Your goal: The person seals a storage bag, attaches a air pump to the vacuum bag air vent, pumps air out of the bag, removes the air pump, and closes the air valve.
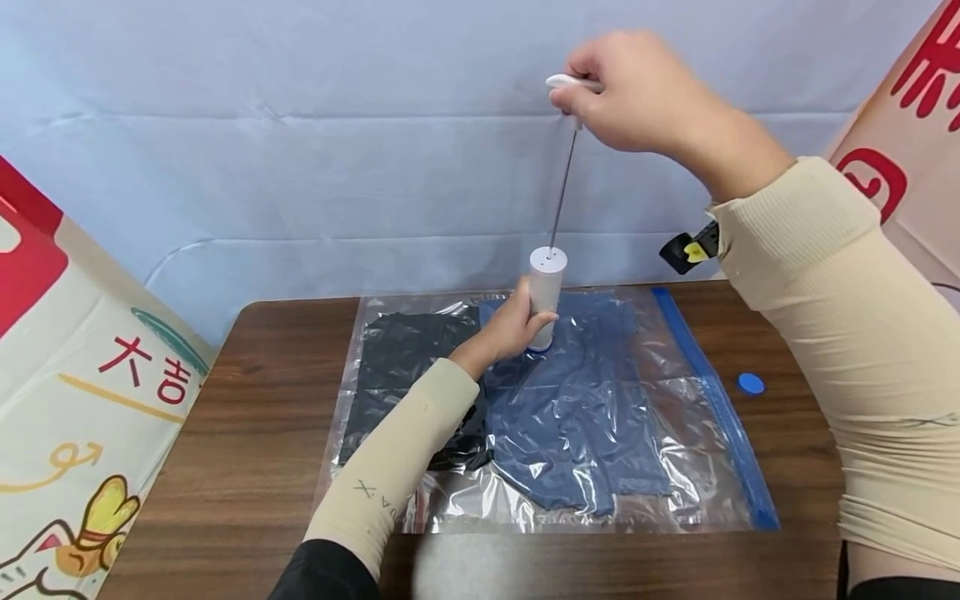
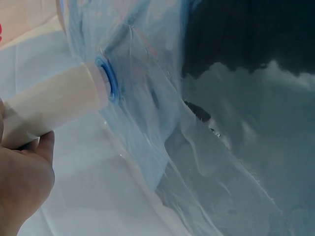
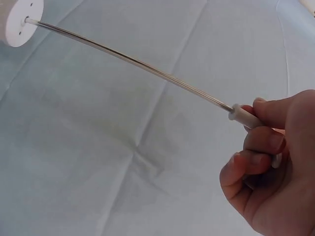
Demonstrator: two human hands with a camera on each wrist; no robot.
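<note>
A white hand pump (image 1: 546, 287) stands nearly upright on the blue valve (image 2: 109, 78) of a clear vacuum storage bag (image 1: 457, 504). My left hand (image 1: 512, 325) grips the pump's barrel, with fingers and thumb wrapped around it. High above, my right hand (image 1: 637, 92) holds the white T-shaped pump handle (image 3: 246, 117), its fingers curled round it. Between handle and barrel a long stretch of thin metal rod (image 3: 133, 61) is exposed. Inside the bag lie a folded black cloth (image 1: 405, 358) on the left and a blue garment (image 1: 570, 417) on the right.
A round blue cap (image 1: 750, 383) lies on the wooden table (image 1: 247, 442), right of the bag's blue zip strip (image 1: 712, 400). Behind the table hangs a pale cloth (image 1: 337, 167). Printed panels (image 1: 82, 400) flank both sides. A blurred pale shape sits at the front edge.
</note>
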